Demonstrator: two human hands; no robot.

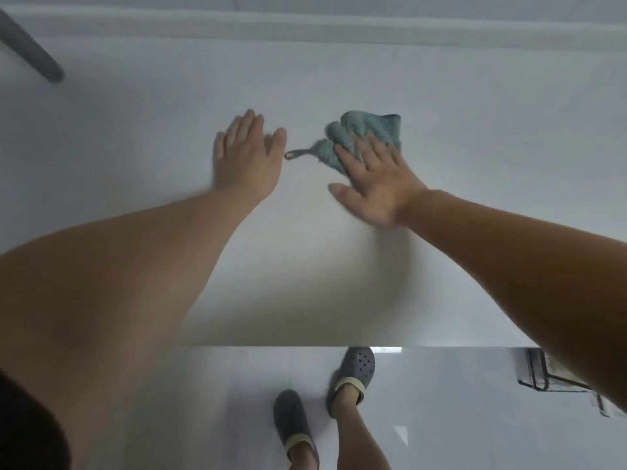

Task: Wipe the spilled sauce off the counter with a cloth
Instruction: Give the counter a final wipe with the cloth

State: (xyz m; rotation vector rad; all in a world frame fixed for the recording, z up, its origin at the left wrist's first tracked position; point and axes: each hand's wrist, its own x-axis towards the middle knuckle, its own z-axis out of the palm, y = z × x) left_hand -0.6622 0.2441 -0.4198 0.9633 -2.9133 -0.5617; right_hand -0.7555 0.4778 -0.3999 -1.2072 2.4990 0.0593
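A crumpled blue-green cloth point(369, 134) with a small hanging loop lies on the white counter point(475, 130), just right of the middle. My right hand point(376, 183) presses flat on the cloth's near side with straight, spread fingers. To the left, my left hand point(247, 157) rests flat on the bare counter, fingers straight, its thumb close to the cloth's loop. No sauce shows on the counter around the cloth; whatever lies under it is hidden.
A grey handle-like bar point(30, 49) lies at the counter's far left corner. A raised white ledge point(339, 25) runs along the back. Below the counter's front edge are the white floor, my feet in grey clogs point(356, 371), and a wire rack point(549, 374) at right.
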